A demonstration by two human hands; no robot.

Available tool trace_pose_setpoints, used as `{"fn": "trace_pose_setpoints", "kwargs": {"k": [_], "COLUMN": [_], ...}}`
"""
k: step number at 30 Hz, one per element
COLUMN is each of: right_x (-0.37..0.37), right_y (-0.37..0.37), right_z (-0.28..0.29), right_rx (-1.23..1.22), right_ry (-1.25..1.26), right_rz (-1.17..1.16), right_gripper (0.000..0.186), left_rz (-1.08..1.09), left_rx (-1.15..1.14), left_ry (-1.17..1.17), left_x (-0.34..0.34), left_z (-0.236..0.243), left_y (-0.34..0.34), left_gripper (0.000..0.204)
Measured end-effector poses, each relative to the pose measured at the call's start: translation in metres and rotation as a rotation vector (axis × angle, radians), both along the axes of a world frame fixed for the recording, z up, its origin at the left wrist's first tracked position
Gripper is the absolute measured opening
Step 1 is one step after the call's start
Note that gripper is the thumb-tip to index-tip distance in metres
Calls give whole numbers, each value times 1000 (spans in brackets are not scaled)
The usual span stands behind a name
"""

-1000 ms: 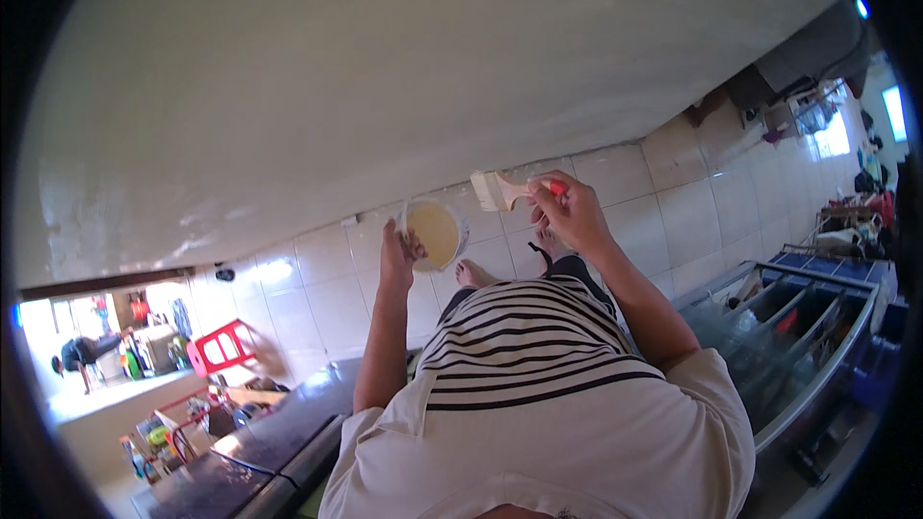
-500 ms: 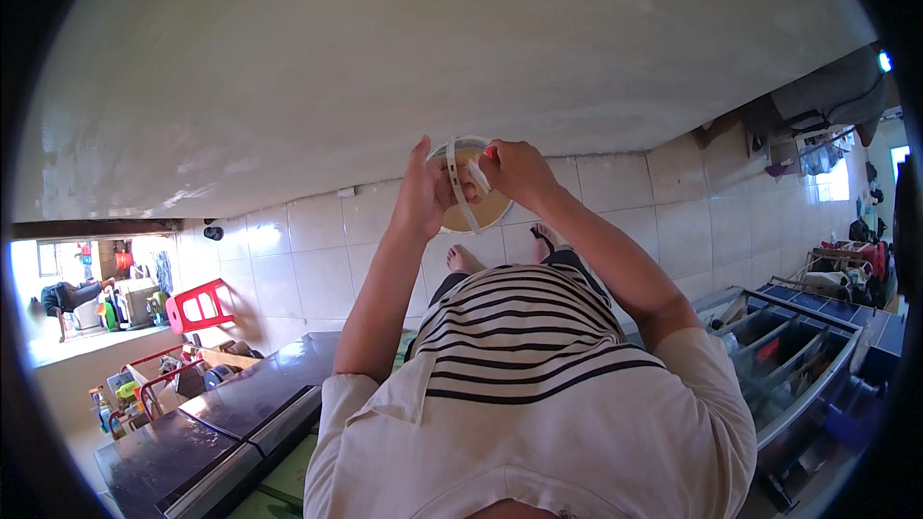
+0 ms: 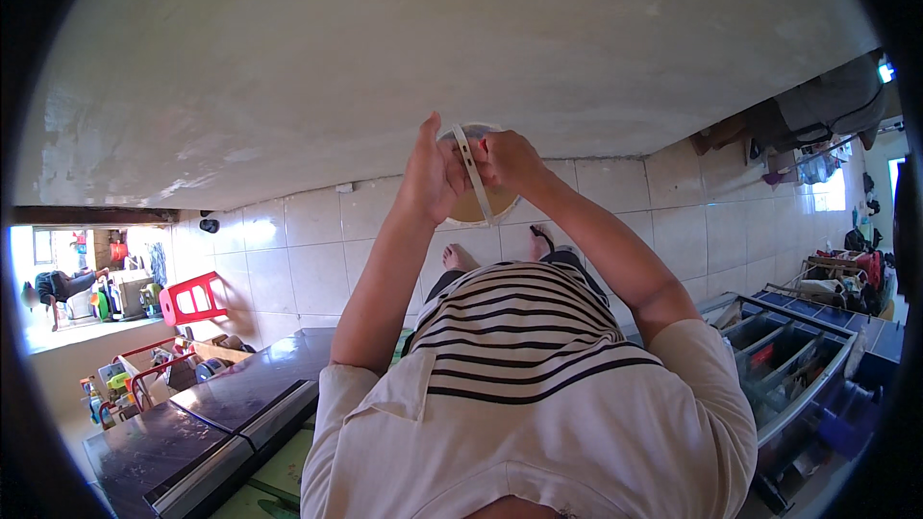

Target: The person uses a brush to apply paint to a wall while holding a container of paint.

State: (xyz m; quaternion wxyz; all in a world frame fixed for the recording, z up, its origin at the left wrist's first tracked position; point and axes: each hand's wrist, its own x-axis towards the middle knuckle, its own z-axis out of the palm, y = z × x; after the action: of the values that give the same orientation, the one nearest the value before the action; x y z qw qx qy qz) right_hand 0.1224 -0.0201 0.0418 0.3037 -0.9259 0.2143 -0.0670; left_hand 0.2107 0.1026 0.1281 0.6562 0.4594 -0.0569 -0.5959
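A round bucket (image 3: 504, 200) with tan content hangs or stands in front of me, above the tiled floor. Its pale strap handle (image 3: 472, 170), pierced with small holes, lies across the fingers of my left hand (image 3: 430, 178). That palm is turned up, the thumb sticks out to the side, and the bent fingers bear the handle. My right hand (image 3: 514, 163) is closed in a pinch right against the left fingers. A bit of red (image 3: 484, 142) shows at its fingertips; most of what it holds is hidden.
A large pale wall (image 3: 461, 38) rises ahead, above the floor tiles (image 3: 615, 183). To the left are a red plastic stool (image 3: 194, 298) and a dark glossy counter (image 3: 159, 447). A grey-framed compartment case (image 3: 788, 356) stands at the right, and a person sits far left (image 3: 67, 284).
Both hands and the bucket have shifted slightly up and right. The white part of the thing at my right fingertips showed before and is now covered. The handle slants a little more.
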Motion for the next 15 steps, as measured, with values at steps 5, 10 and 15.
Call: {"fn": "trace_pose_setpoints", "kwargs": {"k": [5, 10, 15], "right_x": [12, 10, -3], "right_y": [-6, 2, -4], "right_z": [-38, -5, 20], "right_rx": [425, 701, -3], "right_ry": [0, -9, -2], "right_rz": [-31, -37, -59], "right_gripper": [24, 24, 25], "left_rz": [46, 71, 93], "left_rx": [5, -5, -13], "left_ry": [39, 21, 21], "left_x": [1, 1, 1], "left_z": [3, 11, 17], "left_y": [-1, 5, 6], "left_gripper": [66, 66, 66]}}
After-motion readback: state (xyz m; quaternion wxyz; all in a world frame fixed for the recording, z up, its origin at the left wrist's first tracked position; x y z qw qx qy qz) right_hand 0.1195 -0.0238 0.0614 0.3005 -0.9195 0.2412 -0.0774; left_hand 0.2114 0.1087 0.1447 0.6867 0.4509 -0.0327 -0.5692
